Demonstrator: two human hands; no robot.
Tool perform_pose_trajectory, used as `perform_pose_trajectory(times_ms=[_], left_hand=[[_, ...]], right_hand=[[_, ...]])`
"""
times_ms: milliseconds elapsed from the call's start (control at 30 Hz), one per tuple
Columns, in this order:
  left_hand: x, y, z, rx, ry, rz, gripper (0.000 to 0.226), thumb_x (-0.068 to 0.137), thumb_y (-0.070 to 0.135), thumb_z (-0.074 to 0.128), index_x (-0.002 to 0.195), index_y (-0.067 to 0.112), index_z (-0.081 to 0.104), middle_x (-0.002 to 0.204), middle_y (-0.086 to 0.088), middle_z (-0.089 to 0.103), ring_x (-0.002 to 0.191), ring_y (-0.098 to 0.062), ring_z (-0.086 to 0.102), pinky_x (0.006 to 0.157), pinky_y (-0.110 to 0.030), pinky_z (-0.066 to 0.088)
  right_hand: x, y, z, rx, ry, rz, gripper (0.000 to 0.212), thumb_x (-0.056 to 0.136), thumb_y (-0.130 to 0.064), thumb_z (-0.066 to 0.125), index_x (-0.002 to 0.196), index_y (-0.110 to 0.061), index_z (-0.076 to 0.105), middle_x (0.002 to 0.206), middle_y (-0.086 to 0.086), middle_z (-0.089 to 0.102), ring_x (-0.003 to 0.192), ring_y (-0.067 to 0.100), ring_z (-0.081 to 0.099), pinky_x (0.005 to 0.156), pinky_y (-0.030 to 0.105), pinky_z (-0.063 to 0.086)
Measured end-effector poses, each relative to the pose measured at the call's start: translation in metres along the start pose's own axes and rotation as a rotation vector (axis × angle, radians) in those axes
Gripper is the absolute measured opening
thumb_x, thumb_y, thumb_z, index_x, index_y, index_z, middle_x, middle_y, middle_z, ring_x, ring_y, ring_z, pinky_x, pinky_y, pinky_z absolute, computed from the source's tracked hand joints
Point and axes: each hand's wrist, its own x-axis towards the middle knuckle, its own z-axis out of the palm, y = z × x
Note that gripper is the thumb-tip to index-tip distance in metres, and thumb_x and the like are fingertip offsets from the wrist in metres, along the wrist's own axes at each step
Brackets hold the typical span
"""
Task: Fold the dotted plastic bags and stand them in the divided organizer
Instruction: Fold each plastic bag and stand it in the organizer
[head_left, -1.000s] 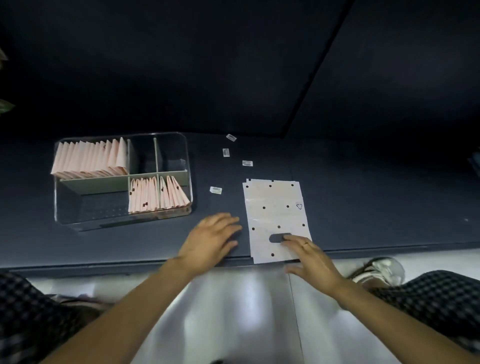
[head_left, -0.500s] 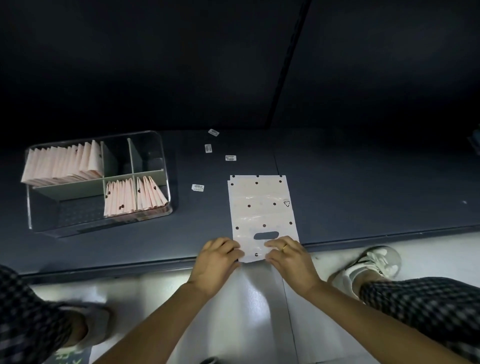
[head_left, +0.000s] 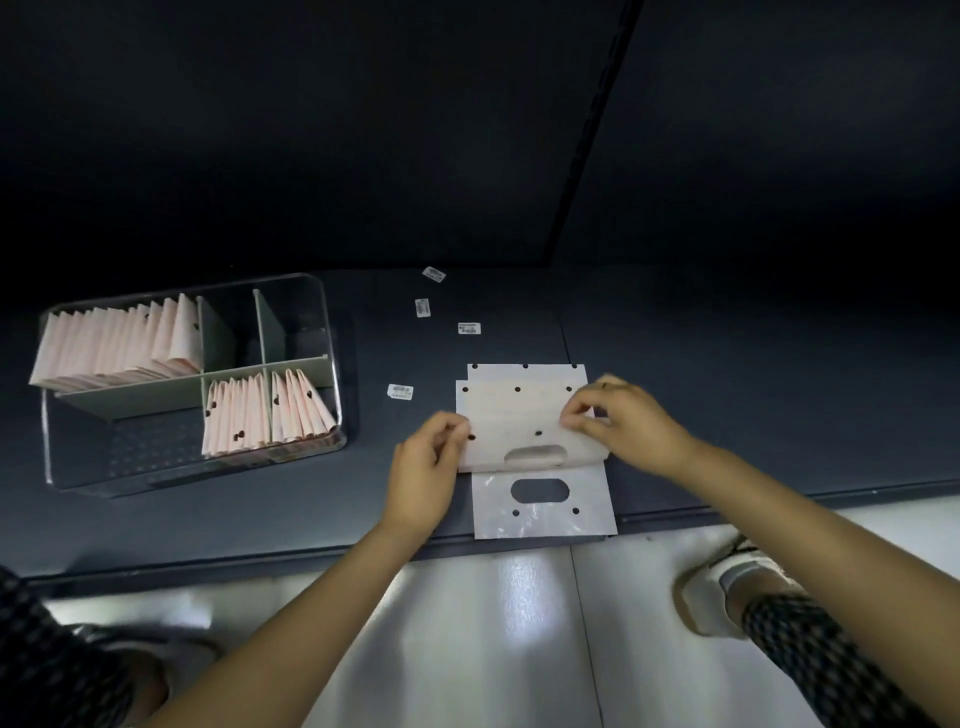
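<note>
left hand (head_left: 423, 470) pinching dotted bag (head_left: 519, 415) left edge | right hand (head_left: 631, 428) pinching right edge | bag on surface (head_left: 727, 389), overhanging its near edge | organizer (head_left: 322, 332) well left of fingers

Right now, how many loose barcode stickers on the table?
4. One at the far edge, one just nearer, one right of that, one left of the dotted bag. The bag or hands may hide more.

Label stickers (head_left: 400, 392) print too small to read; shoe (head_left: 727, 587) blurred.
</note>
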Motion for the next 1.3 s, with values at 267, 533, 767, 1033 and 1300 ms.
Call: perform_pose_trajectory(times_ms=[267,533,767,1033,1300], left_hand=[[0.005,-0.007,0.013,0.454,-0.055,0.325,0.033,0.094,0.021,0.055,0.126,0.015,0.056,0.134,0.0,0.053,0.126,-0.015,0.044,0.109,-0.027,0.03],[-0.009,-0.033,0.032,0.94,-0.468,0.434,0.063,0.101,0.045,0.021,0.15,0.013,-0.003,0.152,0.003,-0.019,0.145,-0.016,-0.012,0.113,-0.031,-0.02],[-0.013,-0.043,0.033,1.079,-0.527,0.428,0.071,0.098,0.055,0.013,0.143,0.011,-0.02,0.143,0.001,-0.034,0.133,-0.015,-0.034,0.107,-0.033,-0.027],[-0.012,-0.05,0.033,1.083,-0.572,0.407,0.078,0.093,0.063,0.012,0.139,0.014,-0.027,0.145,-0.001,-0.035,0.133,-0.014,-0.034,0.111,-0.029,-0.021],[-0.012,-0.05,0.033,1.117,-0.583,0.441,0.078,0.089,0.062,0.004,0.144,0.012,-0.02,0.15,-0.003,-0.028,0.133,-0.018,-0.034,0.108,-0.031,-0.027]], right_hand=[[0.072,0.017,0.023,-0.079,-0.05,0.232,0.016,0.092,-0.024,0.058,0.096,-0.014,0.069,0.102,0.001,0.068,0.104,0.019,0.055,0.089,0.037,0.048],[0.085,0.023,0.031,-0.107,-0.039,0.293,0.019,0.093,-0.019,0.052,0.098,-0.013,0.069,0.106,0.0,0.068,0.099,0.021,0.061,0.084,0.034,0.051],[0.09,0.023,0.036,-0.126,-0.025,0.315,0.018,0.094,-0.024,0.051,0.098,-0.015,0.066,0.106,0.003,0.067,0.097,0.023,0.06,0.084,0.035,0.051],[0.074,0.015,0.041,-0.251,0.13,0.305,0.025,0.095,-0.027,0.05,0.115,-0.017,0.06,0.118,0.005,0.059,0.114,0.027,0.049,0.094,0.036,0.04],[-0.03,-0.014,0.106,-0.51,0.026,-0.244,0.057,0.095,-0.041,0.037,0.138,-0.005,0.043,0.147,0.008,0.039,0.136,0.024,0.036,0.11,0.05,0.03]])
